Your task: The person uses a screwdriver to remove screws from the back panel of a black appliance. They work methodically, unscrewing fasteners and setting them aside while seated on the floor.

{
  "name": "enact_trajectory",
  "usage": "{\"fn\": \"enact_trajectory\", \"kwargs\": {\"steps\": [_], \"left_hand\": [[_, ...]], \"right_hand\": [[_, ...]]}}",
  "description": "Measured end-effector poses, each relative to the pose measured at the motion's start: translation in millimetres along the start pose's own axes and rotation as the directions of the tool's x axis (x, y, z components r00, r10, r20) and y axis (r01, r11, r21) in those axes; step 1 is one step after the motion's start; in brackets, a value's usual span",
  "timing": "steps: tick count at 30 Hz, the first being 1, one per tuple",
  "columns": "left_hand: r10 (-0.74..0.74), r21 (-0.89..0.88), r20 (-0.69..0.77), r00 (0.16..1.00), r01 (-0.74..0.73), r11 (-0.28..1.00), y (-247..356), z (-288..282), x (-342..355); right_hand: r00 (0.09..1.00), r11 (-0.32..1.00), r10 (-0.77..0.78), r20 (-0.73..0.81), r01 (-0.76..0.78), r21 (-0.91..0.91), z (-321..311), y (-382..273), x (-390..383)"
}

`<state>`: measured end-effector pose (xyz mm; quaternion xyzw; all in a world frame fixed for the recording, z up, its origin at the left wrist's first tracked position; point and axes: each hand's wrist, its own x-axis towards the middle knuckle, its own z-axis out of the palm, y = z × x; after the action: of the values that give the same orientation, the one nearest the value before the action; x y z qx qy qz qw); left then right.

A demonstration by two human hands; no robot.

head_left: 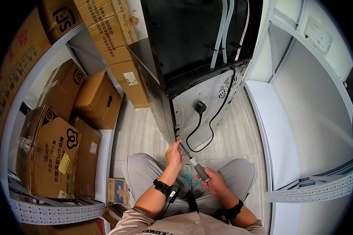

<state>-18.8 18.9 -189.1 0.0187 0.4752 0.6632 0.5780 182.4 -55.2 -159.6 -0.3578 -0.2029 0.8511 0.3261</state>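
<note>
My right hand (pixel 213 182) is wrapped around the grey handle of a screwdriver (pixel 200 170), whose thin shaft points up and left. Beside the shaft's tip, my left hand (pixel 175 157) has its fingers curled together at the lower edge of a tall appliance (pixel 190 105). What those fingers pinch, if anything, is too small to make out. The appliance has a black upper section and a grey metal lower panel with a round vent (pixel 226 87). A black power cord (pixel 211 126) loops over that panel, its plug (pixel 200 107) against the metal. A dark side panel (pixel 155 96) stands angled at its left.
Cardboard boxes (pixel 53 156) fill the metal shelf on the left, and a tall carton (pixel 123 74) stands behind the appliance's left side. White shelving (pixel 278 133) runs along the right. Pale blue tubes (pixel 218 37) hang down the black section. A small box (pixel 119 191) lies near my left knee.
</note>
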Motion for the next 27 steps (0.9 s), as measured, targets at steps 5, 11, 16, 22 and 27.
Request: {"fn": "enact_trajectory", "kwargs": {"steps": [5, 11, 16, 22, 27], "left_hand": [[-0.037, -0.039, 0.010, 0.999, 0.037, 0.999, -1, 1, 1], [-0.087, -0.069, 0.037, 0.996, 0.089, 0.994, 0, 2, -1], [-0.132, -0.123, 0.047, 0.990, 0.137, 0.983, -1, 0, 0], [-0.150, -0.152, 0.032, 0.988, 0.153, 0.976, 0, 1, 0], [-0.140, -0.157, 0.040, 0.989, 0.144, 0.977, -1, 0, 2]], "right_hand": [[0.977, 0.945, -0.208, -0.048, 0.188, -0.266, -4, 9, 5], [0.915, 0.818, -0.400, -0.051, 0.331, -0.469, -4, 10, 6], [0.887, 0.726, -0.461, -0.018, 0.365, -0.583, -4, 11, 7], [0.830, 0.602, -0.558, -0.012, 0.394, -0.694, -3, 16, 9], [0.847, 0.656, -0.531, 0.007, 0.417, -0.629, 2, 13, 8]]}}
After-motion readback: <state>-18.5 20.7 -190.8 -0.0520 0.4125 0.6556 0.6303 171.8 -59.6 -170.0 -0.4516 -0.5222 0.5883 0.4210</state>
